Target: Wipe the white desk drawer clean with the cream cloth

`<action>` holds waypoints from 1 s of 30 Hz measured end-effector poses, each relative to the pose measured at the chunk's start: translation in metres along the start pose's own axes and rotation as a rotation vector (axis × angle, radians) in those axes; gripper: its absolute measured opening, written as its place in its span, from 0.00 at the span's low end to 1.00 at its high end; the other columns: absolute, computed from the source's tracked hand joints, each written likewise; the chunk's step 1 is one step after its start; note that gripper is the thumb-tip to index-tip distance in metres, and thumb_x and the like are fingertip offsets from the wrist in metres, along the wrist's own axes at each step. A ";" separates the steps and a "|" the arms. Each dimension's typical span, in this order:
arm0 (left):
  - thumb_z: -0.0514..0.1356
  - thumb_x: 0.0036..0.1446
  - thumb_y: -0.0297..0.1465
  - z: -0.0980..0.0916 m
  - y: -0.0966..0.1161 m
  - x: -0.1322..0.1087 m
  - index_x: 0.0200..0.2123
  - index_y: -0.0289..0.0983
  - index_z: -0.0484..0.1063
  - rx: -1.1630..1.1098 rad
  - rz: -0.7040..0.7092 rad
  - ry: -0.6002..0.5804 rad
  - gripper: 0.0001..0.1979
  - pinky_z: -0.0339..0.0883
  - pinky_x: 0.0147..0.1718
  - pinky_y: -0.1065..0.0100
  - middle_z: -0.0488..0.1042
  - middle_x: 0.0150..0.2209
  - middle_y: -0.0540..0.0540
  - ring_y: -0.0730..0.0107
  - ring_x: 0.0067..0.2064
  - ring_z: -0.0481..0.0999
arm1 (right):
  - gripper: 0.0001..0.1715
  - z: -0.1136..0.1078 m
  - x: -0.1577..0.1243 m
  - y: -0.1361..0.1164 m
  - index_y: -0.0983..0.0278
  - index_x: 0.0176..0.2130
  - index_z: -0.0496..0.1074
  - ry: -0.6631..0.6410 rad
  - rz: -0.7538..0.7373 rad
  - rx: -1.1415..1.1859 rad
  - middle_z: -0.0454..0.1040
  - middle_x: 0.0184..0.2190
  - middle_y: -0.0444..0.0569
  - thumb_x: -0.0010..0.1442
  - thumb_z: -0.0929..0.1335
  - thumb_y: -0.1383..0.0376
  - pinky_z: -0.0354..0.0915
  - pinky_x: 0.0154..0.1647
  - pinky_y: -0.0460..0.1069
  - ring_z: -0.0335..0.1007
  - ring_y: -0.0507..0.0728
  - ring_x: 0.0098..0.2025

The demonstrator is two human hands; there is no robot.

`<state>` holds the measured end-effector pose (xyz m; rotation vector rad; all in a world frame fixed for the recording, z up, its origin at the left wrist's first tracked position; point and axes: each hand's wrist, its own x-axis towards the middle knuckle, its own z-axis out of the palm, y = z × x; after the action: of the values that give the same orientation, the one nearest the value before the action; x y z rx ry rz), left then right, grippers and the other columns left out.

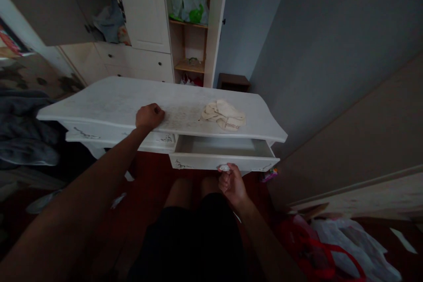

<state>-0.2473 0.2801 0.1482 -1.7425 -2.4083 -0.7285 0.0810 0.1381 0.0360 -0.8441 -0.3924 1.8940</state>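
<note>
Desk, white with carved trim, spans the head camera's view, its right front drawer pulled out below the front edge. The right hand pinches the drawer's pale knob between thumb and fingers, covering part of it; the front panel hides the near part of the drawer's floor. The left hand is curled into a fist on the desktop by the front edge, left of a smudged patch; whether it holds anything cannot be told. Right of that patch, near the same edge, lies a crumpled cream cloth, its print too small to read. A grey fabric heap beyond the desk's left front corner is cut off by the view.
</note>
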 end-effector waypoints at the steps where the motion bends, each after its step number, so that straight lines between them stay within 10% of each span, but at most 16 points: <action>1: 0.55 0.55 0.37 0.000 0.000 0.000 0.37 0.39 0.77 0.004 0.004 -0.003 0.14 0.69 0.39 0.59 0.81 0.40 0.38 0.50 0.43 0.79 | 0.19 -0.001 -0.008 0.004 0.67 0.26 0.75 0.005 -0.009 -0.002 0.58 0.10 0.35 0.51 0.73 0.52 0.45 0.12 0.42 0.48 0.44 0.12; 15: 0.52 0.57 0.38 -0.002 0.007 -0.002 0.40 0.38 0.76 0.098 0.026 -0.032 0.16 0.70 0.40 0.56 0.80 0.41 0.36 0.47 0.44 0.79 | 0.28 -0.030 -0.107 0.080 0.65 0.25 0.75 0.279 0.036 -0.063 0.56 0.08 0.35 0.40 0.76 0.43 0.42 0.13 0.42 0.47 0.44 0.11; 23: 0.53 0.57 0.38 -0.002 0.012 -0.001 0.41 0.39 0.75 0.070 -0.029 -0.055 0.15 0.69 0.42 0.55 0.80 0.43 0.35 0.47 0.46 0.78 | 0.25 -0.044 -0.118 0.110 0.64 0.24 0.75 0.303 0.035 -0.080 0.58 0.09 0.37 0.43 0.76 0.45 0.42 0.15 0.44 0.48 0.45 0.13; 30: 0.55 0.57 0.39 0.007 0.077 0.011 0.51 0.32 0.71 -0.147 -0.102 -0.087 0.22 0.66 0.51 0.57 0.74 0.51 0.30 0.49 0.55 0.73 | 0.20 -0.063 -0.101 0.120 0.59 0.28 0.77 0.204 -0.008 -0.284 0.69 0.15 0.42 0.51 0.73 0.46 0.54 0.13 0.45 0.61 0.51 0.15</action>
<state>-0.1793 0.3111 0.1708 -1.7481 -2.5777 -0.8814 0.0741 -0.0120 -0.0412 -1.2108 -0.5447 1.7475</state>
